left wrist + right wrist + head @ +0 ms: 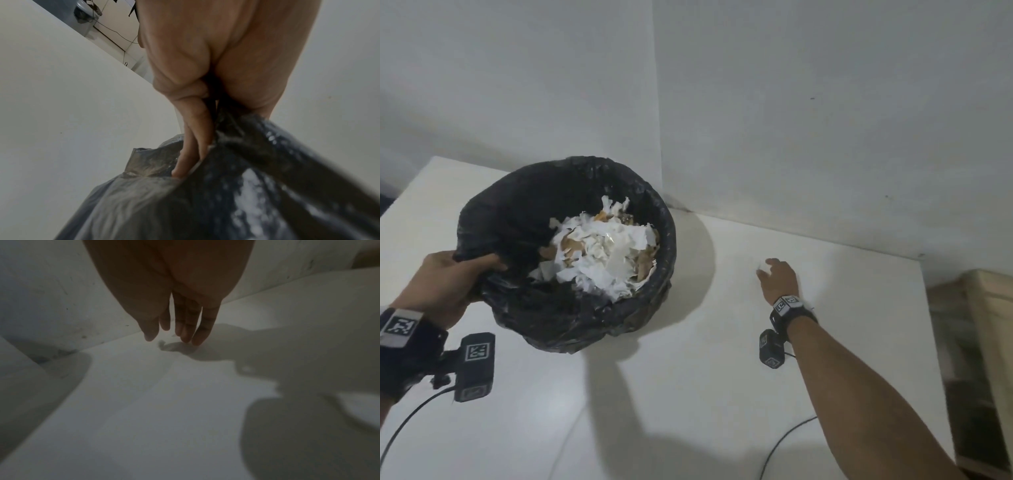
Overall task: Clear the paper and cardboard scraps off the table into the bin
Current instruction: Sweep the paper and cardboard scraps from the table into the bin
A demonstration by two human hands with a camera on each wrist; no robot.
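Left hand (445,279) grips the bin (571,250) rim — tilted, scraps (602,255) inside. Right hand (779,279), fingers straight and relaxed, reaches at a small white scrap (161,343) on the desk (688,394). Wristband markers — unreadable.

Bare forearms, black wrist straps (792,313) with square tag markers, black camera blocks (474,366), trailing cables

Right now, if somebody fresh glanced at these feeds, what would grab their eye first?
The black-lined bin, heaped with torn white paper and brown cardboard scraps, sits at the far left of the white table, with the left hand gripping the liner at its near rim. Then the right hand, fingers extended, reaching toward one tiny white scrap near the wall.
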